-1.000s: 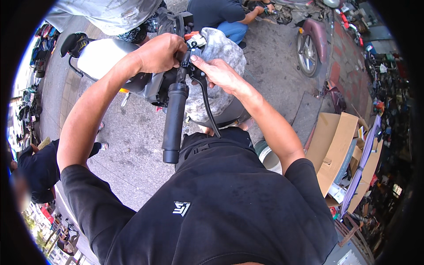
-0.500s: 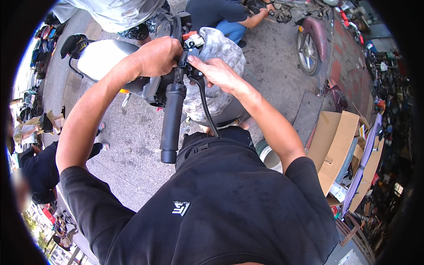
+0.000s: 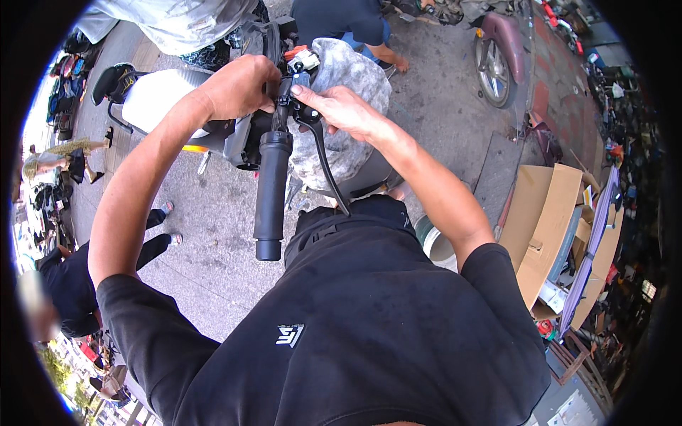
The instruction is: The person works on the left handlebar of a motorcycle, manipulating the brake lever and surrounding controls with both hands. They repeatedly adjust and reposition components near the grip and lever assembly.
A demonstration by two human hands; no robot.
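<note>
Both my hands are at the handlebar of a motorbike with a white body panel (image 3: 158,98). My right hand (image 3: 347,115) is wrapped round a black lever bracket (image 3: 301,79), thumb on top and fingers underneath. From this bracket a long black lever (image 3: 325,160) curves down beside the black rubber handlebar grip (image 3: 272,192). My left hand (image 3: 240,86) is closed against the other side of the bar, its fingertips close to the bracket. What it pinches, if anything, is hidden behind the knuckles. A mottled grey-white fluffy cover (image 3: 355,74) lies beneath my right hand.
A cardboard box (image 3: 543,216) with mixed items and a bucket (image 3: 435,243) stand at my right. Far right is a wheel under a maroon fender (image 3: 510,46). A person in dark clothes (image 3: 339,20) crouches ahead; someone in a pale shirt (image 3: 174,25) is nearby.
My hands stay on the handlebar, with the left shifted slightly toward me. The crouching person's arm has come down to the ground. At the far left, a passer-by's legs have moved.
</note>
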